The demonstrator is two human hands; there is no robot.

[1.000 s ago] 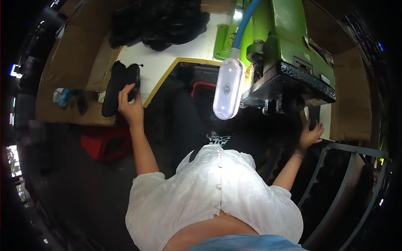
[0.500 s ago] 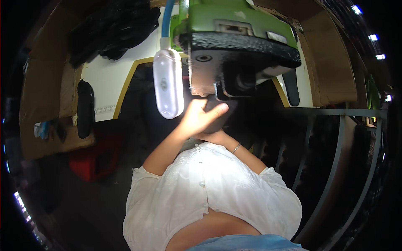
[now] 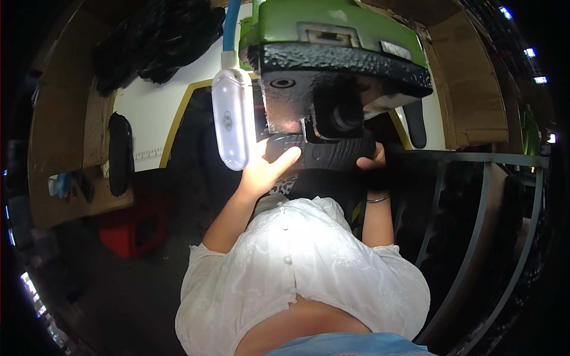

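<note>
A black shoe sole (image 3: 332,155) with a ribbed surface lies crosswise between my hands, just under the head of a green and black machine (image 3: 341,56). My left hand (image 3: 266,168) grips its left end, thumb on top. At the other end my right hand (image 3: 373,161) holds on, partly lost in dark shadow, with the thumb showing. The machine's underside hides the sole's far edge. Close beside my left hand hangs a white oval lamp (image 3: 233,121) on a blue tube (image 3: 232,26).
Similar black soles lie on the white tabletop, one at the left (image 3: 121,154), one at the right (image 3: 414,126). A black heap (image 3: 157,44) sits far left. Cardboard walls (image 3: 466,89) flank the table. A red stool (image 3: 132,228) stands lower left, a grey metal rack (image 3: 475,228) at right.
My right hand has moved right, away from my left hand, to the sole's right end. The sole now shows stretched crosswise under the machine head. My left hand has shifted slightly left.
</note>
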